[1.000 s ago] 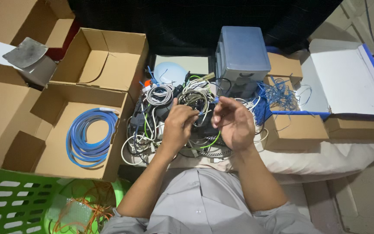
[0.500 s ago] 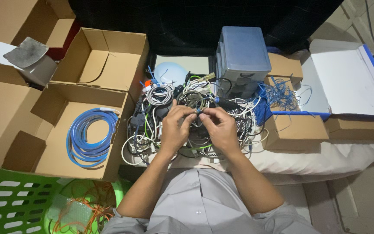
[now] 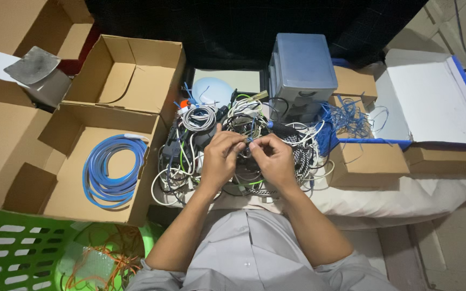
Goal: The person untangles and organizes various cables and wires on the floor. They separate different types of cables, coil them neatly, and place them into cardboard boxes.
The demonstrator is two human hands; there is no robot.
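White cushion [image 3: 405,194] bears cable tangle [image 3: 233,134], cardboard box [image 3: 365,159]

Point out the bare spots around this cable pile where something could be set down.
Free: the empty cardboard box behind the box with the blue cable coil, and the open white box lid at far right. Crowded: the tangled cable pile under the left hand and right hand, up to the grey drawer unit.
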